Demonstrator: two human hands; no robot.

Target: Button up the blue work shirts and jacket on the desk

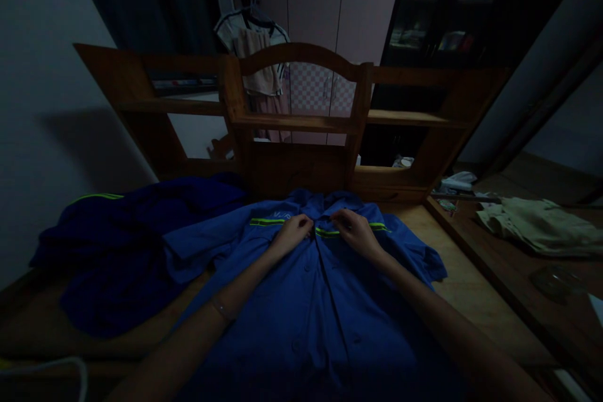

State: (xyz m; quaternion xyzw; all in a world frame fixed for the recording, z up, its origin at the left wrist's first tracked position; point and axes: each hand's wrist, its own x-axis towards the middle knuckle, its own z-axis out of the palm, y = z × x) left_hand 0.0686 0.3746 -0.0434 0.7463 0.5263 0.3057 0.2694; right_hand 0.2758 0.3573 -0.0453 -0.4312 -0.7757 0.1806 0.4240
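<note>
A blue work shirt (264,301) with yellow-green stripes lies spread out on the wooden desk, collar at the far end and front partly unfastened. My left hand (293,233) pinches the left front edge of the shirt just below the collar. Across the opening, my right hand (357,233) is closed in a pinch on the other front edge, near the stripe. The fingertips are dim, so what exactly sits between them is hard to see. Several buttons show down the front.
A darker blue garment (141,232) lies crumpled at the left. Behind the shirt stands a wooden shelf unit (301,120). On the right, a folded pale cloth (541,226) and a glass jar (556,281) rest on a brown surface. A white cable (56,362) is at lower left.
</note>
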